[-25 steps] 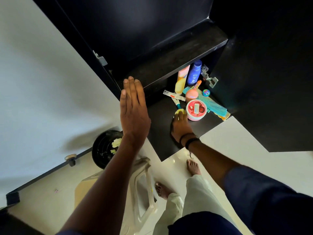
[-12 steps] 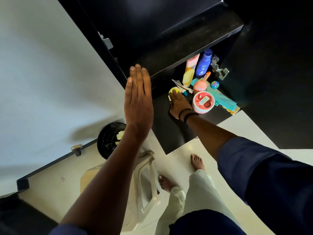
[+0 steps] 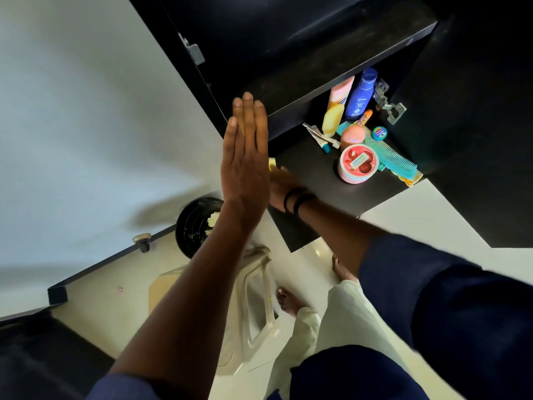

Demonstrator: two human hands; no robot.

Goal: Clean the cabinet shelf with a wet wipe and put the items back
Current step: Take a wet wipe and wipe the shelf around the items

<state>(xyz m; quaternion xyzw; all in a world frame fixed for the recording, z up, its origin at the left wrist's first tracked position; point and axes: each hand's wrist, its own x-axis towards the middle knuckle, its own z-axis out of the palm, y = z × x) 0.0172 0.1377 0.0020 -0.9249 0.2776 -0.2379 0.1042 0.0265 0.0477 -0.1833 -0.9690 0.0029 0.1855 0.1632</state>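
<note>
My left hand (image 3: 245,157) is raised flat, fingers straight and together, against the edge of the black cabinet door (image 3: 184,67). My right hand (image 3: 284,187) presses a yellow wet wipe (image 3: 272,164) onto the left part of the black lower shelf (image 3: 317,180); my left hand hides most of it. Toiletries are bunched at the shelf's right end: a pink round tub (image 3: 358,163), a blue lotion bottle (image 3: 360,95), a peach and yellow tube (image 3: 337,106), a teal comb (image 3: 395,158), a small round tin (image 3: 379,132) and small tubes (image 3: 321,137).
An upper black shelf (image 3: 331,62) overhangs the items. The right cabinet door (image 3: 476,140) stands open with a metal hinge (image 3: 389,106). Below are a black bin (image 3: 199,226) holding crumpled wipes, a beige plastic stool (image 3: 251,310) and my bare feet on the pale floor.
My right hand has slid the wipe leftward along the shelf, away from the toiletries, and now sits partly behind my left hand. The left hand stays on the door edge.
</note>
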